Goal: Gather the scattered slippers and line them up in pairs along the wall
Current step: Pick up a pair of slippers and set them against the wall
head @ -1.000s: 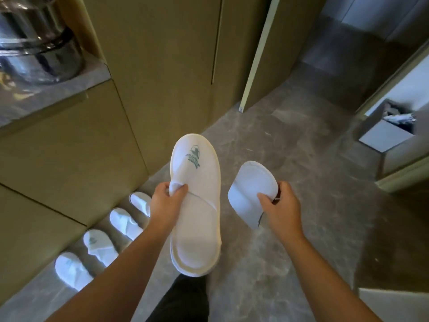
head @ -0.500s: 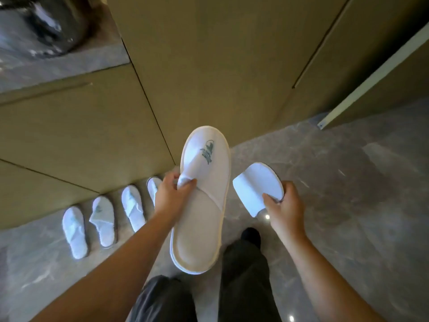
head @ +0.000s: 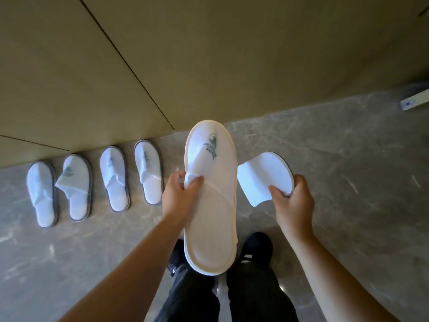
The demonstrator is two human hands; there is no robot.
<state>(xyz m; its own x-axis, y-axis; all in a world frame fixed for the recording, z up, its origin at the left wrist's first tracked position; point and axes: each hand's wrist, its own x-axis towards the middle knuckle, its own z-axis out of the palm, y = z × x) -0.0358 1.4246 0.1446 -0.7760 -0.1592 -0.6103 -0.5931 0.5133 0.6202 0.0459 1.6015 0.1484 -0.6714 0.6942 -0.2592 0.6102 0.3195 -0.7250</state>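
We now face the row of four slippers (head: 92, 182), our left hand (head: 180, 194) and right hand (head: 292, 201) fingers each pinching another slipper, ready to place.

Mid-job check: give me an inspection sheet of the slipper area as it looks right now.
Surface: grey marble floor, bare right of the row.
Job's things: four white slippers lined up toes to the wall panels; a logo slipper and a folded slipper held above the floor.
Clutter: nothing seen.
Grippers: left hand pinches the logo slipper's strap; right hand grips the folded slipper.
Cables: nothing seen.
Surroundings: door edge at far right; the person's dark shoes below.
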